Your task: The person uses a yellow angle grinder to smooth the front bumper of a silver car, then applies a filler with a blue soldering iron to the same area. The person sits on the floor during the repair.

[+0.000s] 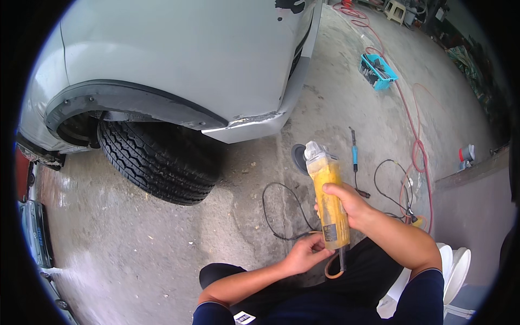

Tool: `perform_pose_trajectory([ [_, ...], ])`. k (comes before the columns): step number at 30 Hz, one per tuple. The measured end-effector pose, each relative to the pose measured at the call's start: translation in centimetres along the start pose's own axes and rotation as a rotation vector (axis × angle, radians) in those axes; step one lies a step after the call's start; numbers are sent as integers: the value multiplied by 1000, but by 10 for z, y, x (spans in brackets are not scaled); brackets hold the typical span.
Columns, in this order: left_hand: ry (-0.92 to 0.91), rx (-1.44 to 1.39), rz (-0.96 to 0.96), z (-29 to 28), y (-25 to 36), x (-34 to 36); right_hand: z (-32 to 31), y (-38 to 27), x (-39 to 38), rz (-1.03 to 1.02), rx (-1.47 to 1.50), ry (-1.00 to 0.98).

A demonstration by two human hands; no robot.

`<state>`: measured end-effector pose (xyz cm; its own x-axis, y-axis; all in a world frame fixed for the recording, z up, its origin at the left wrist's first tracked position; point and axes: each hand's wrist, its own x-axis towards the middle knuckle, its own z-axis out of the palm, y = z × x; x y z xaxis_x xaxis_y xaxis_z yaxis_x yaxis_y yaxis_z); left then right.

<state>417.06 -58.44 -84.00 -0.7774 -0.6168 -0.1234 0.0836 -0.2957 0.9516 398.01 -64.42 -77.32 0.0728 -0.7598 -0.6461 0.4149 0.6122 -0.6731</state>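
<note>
Left hand [305, 257] has fingers curled at the yellow grinder's [328, 203] tail, can't tell if they're pinching anything. Right hand [352, 206] is wrapped round its barrel, above the floor [162, 244]. Probably heavy, rigid; grab mid-barrel. Blue basket [383, 84] sits toward the floor's far edge.

Viewing remotely, I note stained grey concrete floor [330, 103], a grey wall [470, 211] right, pale stool [396, 7] beyond.

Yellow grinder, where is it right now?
In the head view, the yellow grinder is right of centre, gripped by the right hand, with the left hand beside its lower end.
</note>
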Motion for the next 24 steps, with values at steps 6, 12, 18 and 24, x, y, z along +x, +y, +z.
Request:
perform_pose_trajectory([
  [6, 0, 9, -12, 3, -2, 1, 5, -3, -6, -26, 6, 9],
  [12, -77, 95, 37, -3, 5, 5, 3, -5, -5, -42, -31, 5],
  [18, -316, 89, -43, -51, 48, 25, 8, -10, -22, -246, -336, -49],
  [24, -53, -144, -54, -41, 39, 21, 23, -25, -38, -511, -678, -80],
])
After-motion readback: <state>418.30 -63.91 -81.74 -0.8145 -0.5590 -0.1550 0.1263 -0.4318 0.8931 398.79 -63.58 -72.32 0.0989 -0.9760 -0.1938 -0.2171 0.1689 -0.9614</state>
